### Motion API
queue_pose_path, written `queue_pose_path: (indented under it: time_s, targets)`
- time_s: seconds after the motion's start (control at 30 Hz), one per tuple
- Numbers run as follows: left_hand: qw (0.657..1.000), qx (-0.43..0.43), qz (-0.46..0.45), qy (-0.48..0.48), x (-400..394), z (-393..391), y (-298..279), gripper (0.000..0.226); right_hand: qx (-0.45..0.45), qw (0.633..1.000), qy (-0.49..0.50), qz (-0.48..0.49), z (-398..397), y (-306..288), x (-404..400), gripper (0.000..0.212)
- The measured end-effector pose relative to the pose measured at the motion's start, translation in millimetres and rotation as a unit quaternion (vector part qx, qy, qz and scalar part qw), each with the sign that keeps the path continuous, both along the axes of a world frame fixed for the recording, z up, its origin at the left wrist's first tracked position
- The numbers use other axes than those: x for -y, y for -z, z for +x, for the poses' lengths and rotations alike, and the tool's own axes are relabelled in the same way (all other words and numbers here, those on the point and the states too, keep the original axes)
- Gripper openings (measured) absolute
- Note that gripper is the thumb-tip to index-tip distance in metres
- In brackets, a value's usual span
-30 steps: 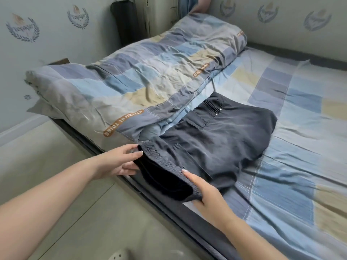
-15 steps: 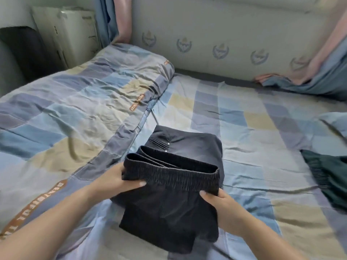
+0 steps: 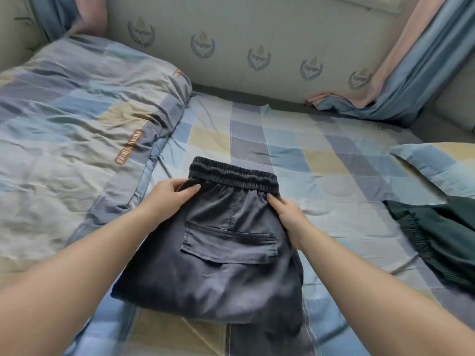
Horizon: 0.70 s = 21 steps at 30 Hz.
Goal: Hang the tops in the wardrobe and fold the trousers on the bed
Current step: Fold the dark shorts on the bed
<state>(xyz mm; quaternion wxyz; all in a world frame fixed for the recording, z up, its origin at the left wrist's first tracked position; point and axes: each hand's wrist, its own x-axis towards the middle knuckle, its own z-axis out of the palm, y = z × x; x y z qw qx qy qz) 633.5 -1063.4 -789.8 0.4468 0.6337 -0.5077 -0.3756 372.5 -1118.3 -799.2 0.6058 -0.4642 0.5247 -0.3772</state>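
We've got the folded dark grey cargo trousers [image 3: 221, 255] flat on the patchwork bedsheet [image 3: 321, 160] now, waistband turned away from us where half a second ago it hung lifted toward us. Our left hand [image 3: 167, 199] pinches the waistband's left corner; our right hand [image 3: 288, 214] curls its fingers round the right edge. This fold looks nearly done. Beyond to the right, a dark green garment [image 3: 437, 235] waits.
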Motion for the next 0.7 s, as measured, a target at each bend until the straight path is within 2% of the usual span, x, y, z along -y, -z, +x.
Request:
queue_pose_path:
  time_s: [0.07, 0.13, 0.23, 0.3, 0.33, 0.37, 0.4, 0.43, 0.47, 0.5, 0.6, 0.67, 0.7]
  targets:
    - [0.998, 0.049, -0.005, -0.030, 27.0, -2.3, 15.5, 0.011, -0.029, 0.999, 0.014, -0.009, -0.5, 10.7, 23.0, 0.024]
    - [0.991, 0.125, 0.033, -0.027, 43.4, -7.0, 29.9, 0.018, -0.074, 0.997, 0.020, -0.010, -1.7, 24.1, 35.1, 0.027]
    - [0.963, 0.251, 0.094, -0.008, 49.9, -14.2, 47.3, 0.033, -0.172, 0.984, 0.036, -0.024, 0.0, 46.7, 40.1, 0.033]
    - [0.934, 0.352, 0.040, -0.047, 43.1, -20.2, 47.4, 0.050, -0.202, 0.976, 0.067, -0.048, -2.8, 45.2, 39.1, 0.039]
    - [0.913, 0.403, -0.041, -0.057, 39.5, -26.5, 41.9, 0.052, -0.226, 0.968, 0.075, -0.085, -4.5, 39.2, 38.6, 0.044]
    - [0.889, 0.437, -0.126, -0.043, 37.4, -34.6, 40.0, 0.051, -0.285, 0.945, 0.068, -0.146, -3.4, 35.7, 35.8, 0.051]
    - [0.866, 0.461, -0.193, -0.018, 36.4, -44.1, 36.6, 0.051, -0.360, 0.902, 0.054, -0.231, 2.4, 29.6, 29.3, 0.055]
    - [0.846, 0.485, -0.220, 0.018, 35.8, -53.5, 35.3, 0.052, -0.421, 0.849, 0.029, -0.319, 13.7, 27.0, 20.9, 0.057]
    - [0.833, 0.510, -0.205, 0.056, 36.7, -62.0, 36.5, 0.053, -0.461, 0.800, -0.009, -0.383, 29.2, 28.6, 12.8, 0.058]
    - [0.827, 0.532, -0.158, 0.086, 39.6, -67.2, 41.6, 0.054, -0.495, 0.767, -0.060, -0.404, 45.2, 32.9, 6.2, 0.059]
    - [0.798, 0.592, -0.019, 0.110, 48.2, -60.1, 69.5, 0.059, -0.591, 0.715, -0.172, -0.332, 62.8, 61.6, -1.0, 0.063]
    - [0.786, 0.609, -0.002, 0.107, 49.2, -59.0, 84.3, 0.065, -0.641, 0.679, -0.187, -0.306, 42.7, 76.4, 6.6, 0.064]
    - [0.786, 0.610, -0.009, 0.103, 50.9, -58.1, 89.2, 0.069, -0.647, 0.673, -0.181, -0.309, 32.5, 82.6, 11.5, 0.065]
